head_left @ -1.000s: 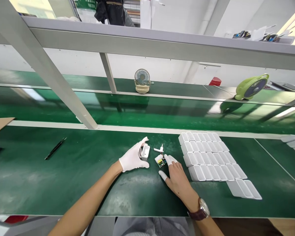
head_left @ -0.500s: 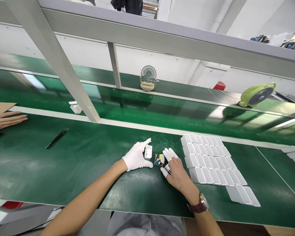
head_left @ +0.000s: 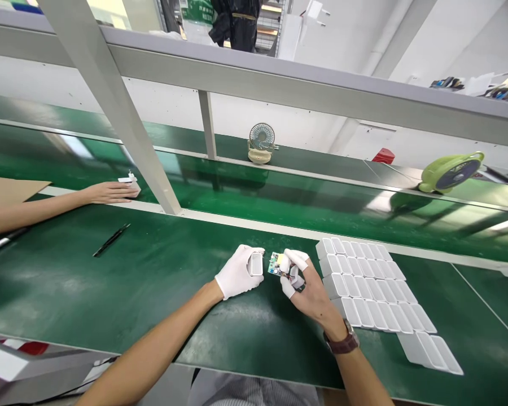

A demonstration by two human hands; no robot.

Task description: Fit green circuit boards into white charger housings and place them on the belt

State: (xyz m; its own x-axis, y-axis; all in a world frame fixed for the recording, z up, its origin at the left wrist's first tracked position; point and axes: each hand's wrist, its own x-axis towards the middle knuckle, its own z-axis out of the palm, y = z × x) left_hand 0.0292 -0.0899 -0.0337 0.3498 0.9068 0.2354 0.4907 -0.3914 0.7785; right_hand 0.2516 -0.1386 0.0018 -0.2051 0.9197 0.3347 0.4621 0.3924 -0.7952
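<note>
Left hand [head_left: 237, 273], in a white glove, is curled around a small white plastic shell [head_left: 255, 263], thumb on top and fingers closed under it, open end facing right. Right hand [head_left: 307, 287] is bare apart from white finger cots on the fingertips [head_left: 285, 288]; thumb and first fingers are pinched on a small green circuit board [head_left: 275, 263], with the rest of the fingers bent loosely. Board sits just beside the shell's open end, nearly touching; cannot tell whether any of it is inside. Both hands are lifted just above the green mat [head_left: 110, 293], near the middle of the bench. There is a brown-strap wristwatch [head_left: 342, 341] on the right wrist. Just right of the right hand is a block of empty white shells [head_left: 364, 276], laid in tight rows on the mat, a few more trailing off toward the near right. Black tweezers [head_left: 111, 239] lie well off to the left on the mat. Further left, another person's hand [head_left: 108, 193] rests on a small white part [head_left: 129, 180] at the conveyor edge. Grey frame post [head_left: 122, 129] slants up from the bench. Behind the conveyor: a small beige desk fan [head_left: 261, 144] and a green fan [head_left: 451, 172] tipped on its side, far right.
</note>
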